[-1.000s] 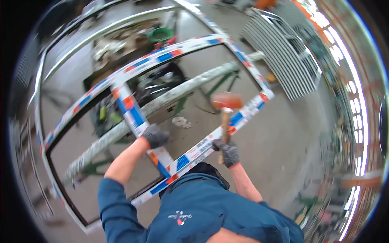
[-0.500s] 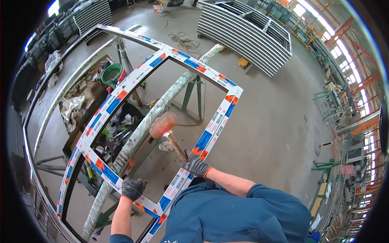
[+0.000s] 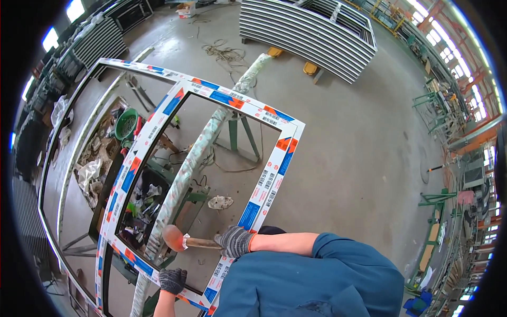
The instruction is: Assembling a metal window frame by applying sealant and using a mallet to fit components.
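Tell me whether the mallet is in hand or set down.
In hand: the gloved right hand is closed around the wooden handle, the mallet's reddish head pointing left.

Stacked metal frames (image 3: 303,39) near the far edge of the grey floor (image 3: 364,164), a wrapped trestle rail (image 3: 195,158), a mallet (image 3: 196,243) and orange steel beams (image 3: 471,143) mark a frame-making workshop.

"What's the floor (image 3: 359,174) like?"
"Smooth grey, with a pale glare (image 3: 168,45) toward the far left."
"And the windows (image 3: 434,38)?"
"Bright, both along the right and at the upper left."
"What else is there?"
"On the right, an orange beam (image 3: 472,143) and green stands (image 3: 438,199); farther off, a stack of striped frames (image 3: 306,45)."
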A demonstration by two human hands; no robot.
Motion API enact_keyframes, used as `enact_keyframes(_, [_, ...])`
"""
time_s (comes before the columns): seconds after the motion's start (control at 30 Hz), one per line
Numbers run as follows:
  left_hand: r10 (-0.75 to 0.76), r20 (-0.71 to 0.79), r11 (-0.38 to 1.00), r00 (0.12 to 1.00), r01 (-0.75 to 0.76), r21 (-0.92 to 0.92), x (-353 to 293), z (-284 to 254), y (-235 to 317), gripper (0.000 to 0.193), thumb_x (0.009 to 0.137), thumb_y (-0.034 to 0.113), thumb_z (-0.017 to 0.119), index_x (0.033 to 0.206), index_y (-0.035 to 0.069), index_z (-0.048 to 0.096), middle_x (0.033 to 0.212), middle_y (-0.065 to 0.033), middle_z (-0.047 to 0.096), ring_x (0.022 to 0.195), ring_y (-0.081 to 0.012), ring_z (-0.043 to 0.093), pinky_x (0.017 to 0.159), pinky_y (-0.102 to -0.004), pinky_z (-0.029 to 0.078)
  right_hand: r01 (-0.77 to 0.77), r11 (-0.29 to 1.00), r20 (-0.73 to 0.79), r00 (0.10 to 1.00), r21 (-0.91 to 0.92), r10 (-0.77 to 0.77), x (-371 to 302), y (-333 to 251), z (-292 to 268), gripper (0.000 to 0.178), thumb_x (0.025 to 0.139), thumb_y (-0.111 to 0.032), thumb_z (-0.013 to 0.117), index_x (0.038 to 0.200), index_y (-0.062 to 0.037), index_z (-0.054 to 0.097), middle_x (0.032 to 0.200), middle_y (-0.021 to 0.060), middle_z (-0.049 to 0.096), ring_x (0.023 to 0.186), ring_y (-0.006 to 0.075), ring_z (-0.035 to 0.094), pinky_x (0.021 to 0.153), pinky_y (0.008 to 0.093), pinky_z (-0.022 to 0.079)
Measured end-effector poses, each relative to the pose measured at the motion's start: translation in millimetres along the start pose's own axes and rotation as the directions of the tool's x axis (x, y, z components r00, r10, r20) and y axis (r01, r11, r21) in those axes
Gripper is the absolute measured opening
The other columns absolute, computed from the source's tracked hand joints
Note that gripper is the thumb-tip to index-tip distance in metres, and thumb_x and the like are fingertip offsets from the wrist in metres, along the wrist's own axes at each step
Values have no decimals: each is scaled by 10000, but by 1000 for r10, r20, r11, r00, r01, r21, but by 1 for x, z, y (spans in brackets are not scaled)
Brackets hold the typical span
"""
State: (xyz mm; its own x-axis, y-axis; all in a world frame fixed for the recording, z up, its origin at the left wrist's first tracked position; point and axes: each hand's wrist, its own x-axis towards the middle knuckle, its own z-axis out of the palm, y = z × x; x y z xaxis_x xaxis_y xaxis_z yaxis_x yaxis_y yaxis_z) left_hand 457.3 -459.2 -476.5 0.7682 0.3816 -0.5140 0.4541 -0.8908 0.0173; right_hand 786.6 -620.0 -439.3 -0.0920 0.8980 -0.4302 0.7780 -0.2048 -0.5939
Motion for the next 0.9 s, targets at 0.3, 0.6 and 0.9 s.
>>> enact_keyframes(0.3, [-226, -403, 971, 887, 174, -161, -7, -5, 11, 266, 870, 319, 538, 815, 79, 639, 800, -205, 647, 813, -380, 625, 786, -491, 472, 11, 997, -152, 988, 71, 0, 7, 13, 9, 335, 841, -371, 605, 893, -42, 570, 731, 210, 645, 702, 376, 647, 594, 493, 489])
enact_keyframes(0.6, [-449, -587, 885, 674, 243, -397, -20, 25, 81, 201, 784, 280, 628, 867, 97, 607, 940, -118, 610, 998, -290, 582, 1056, -461, 356, -12, 993, -281, 960, -116, -21, 13, 40, 19, 400, 847, -385, 598, 1029, -30, 572, 830, 251, 657, 781, 444, 636, 697, 501, 500])
enact_keyframes(0.9, [-572, -441, 818, 692, 448, -360, -33, 23, 87, 355, 831, 374, 574, 966, 60, 671, 1116, -141, 637, 1175, -290, 535, 1152, -464, 246, 293, 938, -173, 930, -186, -325, 45, 16, -6, 280, 803, -212, 683, 906, 16, 559, 719, 236, 596, 674, 435, 587, 617, 459, 481])
